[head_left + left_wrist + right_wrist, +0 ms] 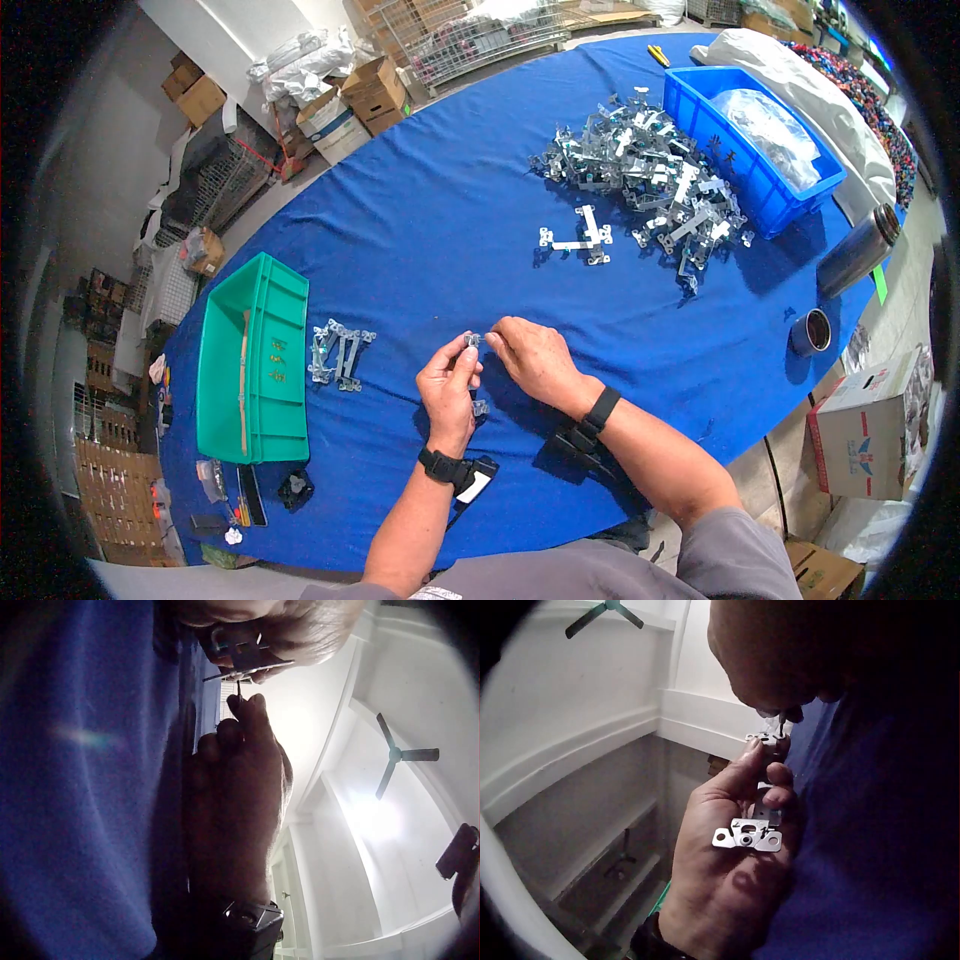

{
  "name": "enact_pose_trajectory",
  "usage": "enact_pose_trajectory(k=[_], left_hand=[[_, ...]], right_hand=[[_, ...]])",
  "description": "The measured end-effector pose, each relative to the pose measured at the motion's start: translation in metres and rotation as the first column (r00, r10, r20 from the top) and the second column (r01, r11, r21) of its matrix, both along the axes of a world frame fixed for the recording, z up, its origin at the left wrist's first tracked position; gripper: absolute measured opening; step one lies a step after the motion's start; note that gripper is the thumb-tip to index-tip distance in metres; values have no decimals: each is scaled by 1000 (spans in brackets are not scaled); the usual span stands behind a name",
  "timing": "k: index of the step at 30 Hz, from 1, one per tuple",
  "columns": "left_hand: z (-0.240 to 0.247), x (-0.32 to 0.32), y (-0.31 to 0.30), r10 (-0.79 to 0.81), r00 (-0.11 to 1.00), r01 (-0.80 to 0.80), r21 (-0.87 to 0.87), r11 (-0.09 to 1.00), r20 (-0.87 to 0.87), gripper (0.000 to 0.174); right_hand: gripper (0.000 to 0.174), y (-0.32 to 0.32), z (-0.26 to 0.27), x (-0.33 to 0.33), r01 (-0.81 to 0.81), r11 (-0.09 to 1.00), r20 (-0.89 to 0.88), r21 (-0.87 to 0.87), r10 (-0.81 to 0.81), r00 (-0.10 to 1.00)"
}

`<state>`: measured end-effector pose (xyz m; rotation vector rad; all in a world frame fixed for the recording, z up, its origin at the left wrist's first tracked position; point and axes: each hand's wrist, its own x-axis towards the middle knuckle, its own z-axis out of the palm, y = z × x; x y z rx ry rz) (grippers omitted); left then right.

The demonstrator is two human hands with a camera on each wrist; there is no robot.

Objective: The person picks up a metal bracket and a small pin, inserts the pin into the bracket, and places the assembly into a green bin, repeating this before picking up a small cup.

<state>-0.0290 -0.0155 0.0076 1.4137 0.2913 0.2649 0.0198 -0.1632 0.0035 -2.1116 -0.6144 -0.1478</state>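
The left hand [449, 392] grips a metal bracket, its fingers and thumb wrapped round the middle. In the right wrist view one end plate of the bracket [747, 837], with holes, lies over the left palm [724, 881], and the other end stands above the thumb tip. Close by, the right hand [538, 362] pinches a small thin piece [781, 722] against that upper end. In the left wrist view the right hand [236, 787] holds this thin piece between thumb and finger, just below the bracket's plate [244, 657].
Several brackets [343, 353] lie beside a green bin [280, 360] at left. A heap of brackets [640, 160] sits by a blue crate [740, 170] holding plastic bags. Two joined brackets [578, 243] lie nearer. A steel flask [858, 250] and a dark cup [810, 332] stand at right.
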Motion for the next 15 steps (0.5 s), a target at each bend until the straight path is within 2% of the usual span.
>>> enact_pose_trajectory(k=[2, 6, 9, 15], left_hand=[[-1, 0, 1, -12, 1000, 12, -23, 1000, 14, 22], [-1, -1, 2, -23, 1000, 23, -14, 1000, 10, 22], [-1, 0, 2, -11, 1000, 11, -12, 1000, 9, 22], [0, 1, -1, 4, 1000, -4, -8, 1000, 14, 20]], right_hand=[[19, 0, 9, -4, 18, 984, 2, 176, -19, 1000], [21, -1, 4, -1, 16, 991, -7, 136, -15, 1000], [21, 0, -3, 2, -3, 999, 5, 33, 3, 1000], [20, 2, 5, -3, 45, 979, 41, 200, -54, 998]])
